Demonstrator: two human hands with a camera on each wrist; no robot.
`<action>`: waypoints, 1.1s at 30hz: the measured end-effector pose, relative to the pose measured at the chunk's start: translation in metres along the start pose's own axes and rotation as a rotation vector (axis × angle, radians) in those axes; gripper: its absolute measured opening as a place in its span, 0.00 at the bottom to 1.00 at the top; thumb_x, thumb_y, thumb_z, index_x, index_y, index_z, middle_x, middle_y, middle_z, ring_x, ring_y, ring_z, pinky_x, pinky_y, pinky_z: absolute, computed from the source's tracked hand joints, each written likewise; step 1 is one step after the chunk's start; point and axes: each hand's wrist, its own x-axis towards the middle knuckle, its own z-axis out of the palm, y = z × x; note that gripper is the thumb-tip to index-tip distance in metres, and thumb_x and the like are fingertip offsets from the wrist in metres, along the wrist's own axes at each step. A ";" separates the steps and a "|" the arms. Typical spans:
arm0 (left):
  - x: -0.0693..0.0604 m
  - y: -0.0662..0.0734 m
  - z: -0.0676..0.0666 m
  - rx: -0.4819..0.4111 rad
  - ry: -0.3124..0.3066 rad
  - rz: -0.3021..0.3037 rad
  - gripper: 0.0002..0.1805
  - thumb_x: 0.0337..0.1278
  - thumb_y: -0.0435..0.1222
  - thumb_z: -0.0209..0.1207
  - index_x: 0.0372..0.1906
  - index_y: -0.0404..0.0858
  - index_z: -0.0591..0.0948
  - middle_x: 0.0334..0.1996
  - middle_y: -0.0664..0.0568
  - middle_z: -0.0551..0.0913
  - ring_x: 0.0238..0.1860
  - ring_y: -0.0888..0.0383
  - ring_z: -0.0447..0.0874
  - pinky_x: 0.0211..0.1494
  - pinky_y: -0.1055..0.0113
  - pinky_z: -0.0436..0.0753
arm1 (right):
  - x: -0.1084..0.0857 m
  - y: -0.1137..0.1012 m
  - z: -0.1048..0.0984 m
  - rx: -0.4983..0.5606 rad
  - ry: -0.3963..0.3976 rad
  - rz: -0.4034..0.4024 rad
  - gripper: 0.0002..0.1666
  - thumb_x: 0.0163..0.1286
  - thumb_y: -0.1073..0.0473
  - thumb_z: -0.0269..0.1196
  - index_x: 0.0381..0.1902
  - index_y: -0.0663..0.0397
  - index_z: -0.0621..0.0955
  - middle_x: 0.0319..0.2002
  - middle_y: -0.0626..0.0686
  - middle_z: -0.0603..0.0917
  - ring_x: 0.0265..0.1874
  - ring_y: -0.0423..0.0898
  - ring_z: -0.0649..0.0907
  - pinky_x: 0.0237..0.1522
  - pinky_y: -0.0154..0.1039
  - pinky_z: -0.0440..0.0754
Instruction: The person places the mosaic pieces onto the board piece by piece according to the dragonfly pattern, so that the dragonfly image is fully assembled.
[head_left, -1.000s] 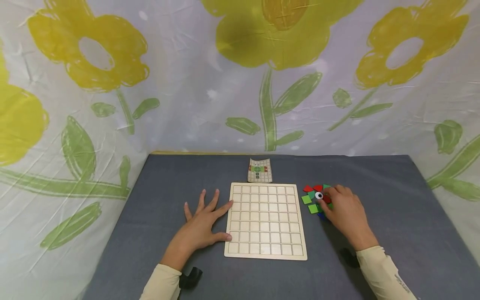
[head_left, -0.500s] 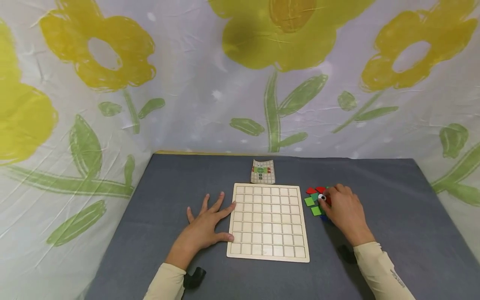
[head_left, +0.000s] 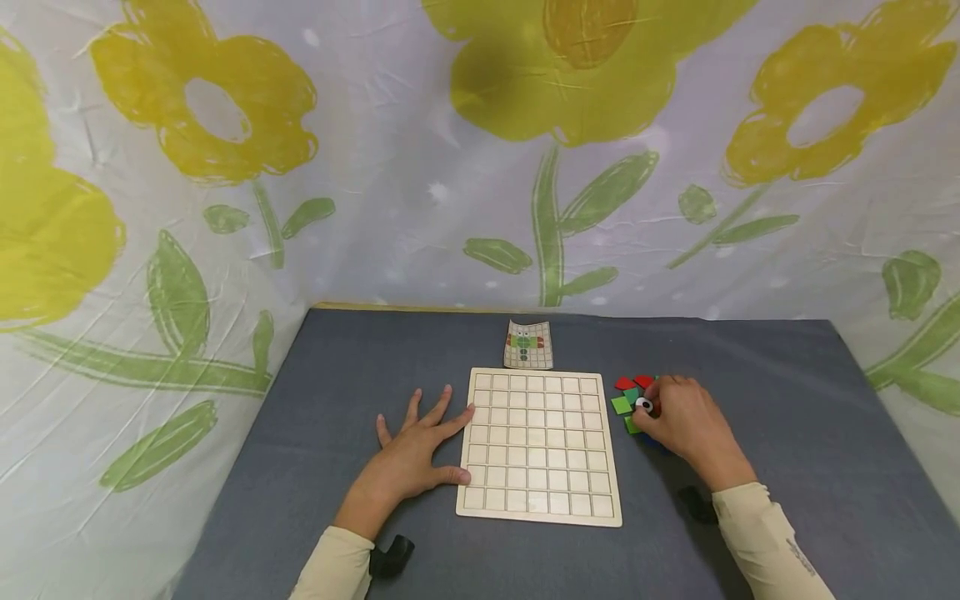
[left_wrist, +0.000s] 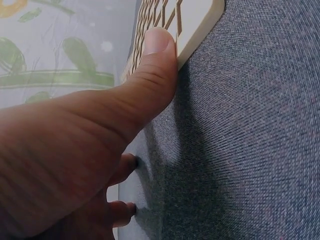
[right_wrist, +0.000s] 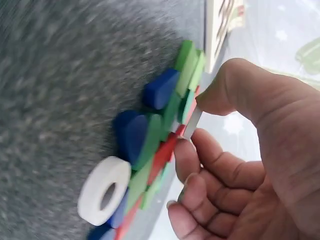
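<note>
Grey tabletop (head_left: 300, 433): left hand (head_left: 411, 457), spread wide, touches left edge of grid board (head_left: 538, 450) — right hand (head_left: 692, 423), right of board, pinches eye disc (head_left: 643, 404) by coloured tiles (head_left: 622, 405).

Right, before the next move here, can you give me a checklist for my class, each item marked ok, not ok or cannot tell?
1. Board steadied: ok, left hand touches its left edge.
2. Pattern card in sight: ok, beyond the board.
3. Eye piece gripped: ok, right hand pinches it.
4. Tiles sorted by colour: not ok, red, green and blue lie mixed.
5. Full tile count: cannot tell, the right hand hides some.
</note>
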 end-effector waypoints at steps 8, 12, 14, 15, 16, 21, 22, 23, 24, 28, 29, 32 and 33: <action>0.001 0.000 0.000 0.009 -0.011 -0.002 0.54 0.48 0.60 0.75 0.83 0.64 0.64 0.87 0.52 0.47 0.85 0.33 0.31 0.67 0.12 0.33 | 0.000 -0.023 -0.006 0.061 0.025 -0.085 0.13 0.62 0.63 0.71 0.42 0.66 0.87 0.34 0.55 0.86 0.36 0.52 0.82 0.37 0.50 0.82; 0.001 0.000 0.001 0.012 -0.010 -0.005 0.54 0.48 0.60 0.75 0.83 0.64 0.64 0.87 0.53 0.47 0.85 0.34 0.31 0.67 0.12 0.33 | 0.002 -0.042 -0.004 0.060 0.075 -0.154 0.13 0.65 0.62 0.71 0.45 0.64 0.88 0.37 0.56 0.87 0.38 0.55 0.81 0.40 0.53 0.81; 0.001 0.000 0.001 0.012 -0.009 -0.005 0.54 0.48 0.60 0.75 0.83 0.64 0.64 0.87 0.53 0.47 0.85 0.34 0.31 0.67 0.12 0.34 | 0.004 -0.053 -0.002 0.069 0.087 -0.185 0.12 0.66 0.62 0.71 0.45 0.63 0.88 0.38 0.56 0.86 0.40 0.55 0.80 0.42 0.53 0.81; 0.001 0.000 0.000 0.013 -0.009 -0.006 0.54 0.48 0.61 0.75 0.83 0.64 0.64 0.87 0.53 0.47 0.85 0.34 0.31 0.67 0.12 0.34 | 0.006 -0.058 -0.001 0.069 0.094 -0.205 0.11 0.67 0.61 0.71 0.44 0.62 0.88 0.38 0.55 0.86 0.40 0.54 0.80 0.42 0.53 0.81; 0.001 0.000 0.000 0.013 -0.008 -0.004 0.54 0.48 0.61 0.75 0.83 0.64 0.64 0.87 0.53 0.47 0.85 0.34 0.31 0.67 0.12 0.34 | 0.008 -0.062 0.001 0.071 0.103 -0.224 0.11 0.67 0.61 0.70 0.44 0.61 0.88 0.38 0.55 0.86 0.40 0.54 0.80 0.42 0.52 0.81; 0.000 0.000 -0.001 0.007 -0.011 -0.001 0.55 0.48 0.61 0.74 0.83 0.64 0.63 0.87 0.53 0.46 0.85 0.34 0.30 0.67 0.13 0.33 | 0.019 -0.083 0.010 0.039 0.137 -0.309 0.10 0.66 0.59 0.70 0.43 0.57 0.88 0.39 0.52 0.87 0.40 0.50 0.80 0.40 0.46 0.81; 0.000 0.000 -0.002 0.003 -0.011 0.001 0.55 0.48 0.61 0.74 0.83 0.64 0.63 0.87 0.53 0.46 0.85 0.34 0.30 0.67 0.13 0.33 | 0.021 -0.086 0.012 0.030 0.138 -0.325 0.10 0.66 0.58 0.70 0.43 0.56 0.88 0.39 0.51 0.87 0.40 0.50 0.80 0.40 0.45 0.81; 0.000 0.000 -0.002 0.003 -0.014 -0.001 0.55 0.48 0.61 0.74 0.83 0.64 0.63 0.87 0.53 0.46 0.85 0.34 0.30 0.67 0.13 0.32 | 0.022 -0.089 0.014 0.022 0.134 -0.339 0.10 0.66 0.58 0.70 0.43 0.56 0.88 0.40 0.51 0.87 0.40 0.49 0.80 0.40 0.45 0.82; -0.001 0.000 -0.002 0.003 -0.013 -0.001 0.55 0.48 0.60 0.74 0.83 0.64 0.63 0.87 0.53 0.46 0.85 0.34 0.30 0.67 0.13 0.32 | 0.024 -0.092 0.017 0.014 0.130 -0.356 0.11 0.66 0.58 0.70 0.44 0.55 0.88 0.41 0.51 0.87 0.41 0.49 0.80 0.40 0.44 0.82; -0.001 -0.001 -0.001 0.003 -0.009 0.001 0.54 0.48 0.60 0.74 0.83 0.64 0.63 0.87 0.53 0.47 0.85 0.34 0.30 0.67 0.12 0.33 | 0.032 -0.103 0.024 -0.009 0.114 -0.456 0.11 0.68 0.58 0.72 0.46 0.55 0.88 0.43 0.51 0.86 0.41 0.48 0.80 0.41 0.43 0.84; -0.001 -0.002 -0.001 0.005 -0.008 0.001 0.54 0.48 0.61 0.74 0.83 0.64 0.63 0.87 0.53 0.47 0.85 0.34 0.30 0.67 0.12 0.33 | 0.034 -0.105 0.025 -0.012 0.112 -0.487 0.11 0.68 0.59 0.72 0.46 0.55 0.88 0.43 0.51 0.86 0.41 0.48 0.80 0.40 0.42 0.83; -0.001 -0.003 0.000 0.005 -0.001 0.005 0.54 0.48 0.61 0.74 0.83 0.64 0.64 0.87 0.52 0.48 0.85 0.33 0.30 0.67 0.12 0.33 | 0.040 -0.111 0.030 -0.023 0.102 -0.574 0.11 0.67 0.59 0.74 0.46 0.55 0.88 0.44 0.50 0.86 0.40 0.47 0.80 0.39 0.41 0.83; -0.001 -0.003 0.001 0.005 0.000 0.006 0.54 0.48 0.61 0.74 0.83 0.64 0.64 0.87 0.52 0.48 0.85 0.33 0.30 0.67 0.12 0.33 | 0.042 -0.112 0.032 -0.029 0.092 -0.595 0.12 0.67 0.59 0.75 0.47 0.55 0.88 0.44 0.49 0.86 0.40 0.47 0.80 0.40 0.40 0.83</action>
